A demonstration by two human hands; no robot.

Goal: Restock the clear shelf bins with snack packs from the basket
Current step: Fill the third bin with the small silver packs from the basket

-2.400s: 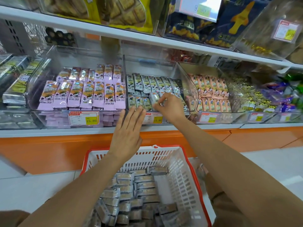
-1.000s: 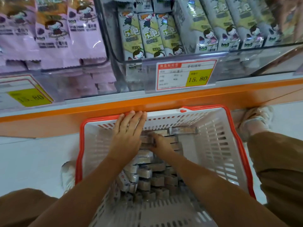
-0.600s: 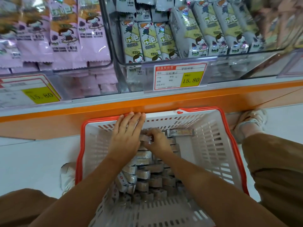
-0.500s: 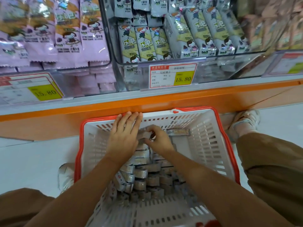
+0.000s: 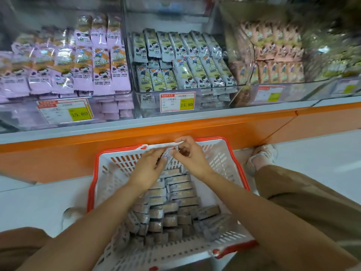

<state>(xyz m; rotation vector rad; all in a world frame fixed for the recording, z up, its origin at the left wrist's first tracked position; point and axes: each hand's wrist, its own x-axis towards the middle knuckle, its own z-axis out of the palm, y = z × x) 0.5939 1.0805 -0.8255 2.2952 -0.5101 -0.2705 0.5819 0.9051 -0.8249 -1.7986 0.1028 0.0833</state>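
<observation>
- The small silver snack pack [image 5: 168,153] is just above the far rim of the basket, about dead centre of the frame, sandwiched between the two hands.
- The right hand [image 5: 190,156] has its fingers curled in and pinches the pack from the right.
- The left hand [image 5: 149,169] has its fingers pretty much straight, laid flat against the pack's left side. I can't tell if the thumb hooks under it.
- The white slotted plastic basket with a red rim [image 5: 91,184] sits on the floor, lower centre, with a heap of grey-silver packs [image 5: 172,204] inside.
- Straight above it on the shelf is the clear plastic middle bin [image 5: 213,106], holding two rows of green-and-silver packs [image 5: 183,63]. There's a red-and-yellow price tag [image 5: 177,102] reading 15.80 on the front.
- Upper left is a bin of purple packs [image 5: 78,65]. Upper right is one of peach-coloured packs [image 5: 273,55], which is pretty blurry.
- The orange band [image 5: 58,151] runs under the shelf edge.
- A pale shoe [image 5: 261,155] is just right of the basket.
</observation>
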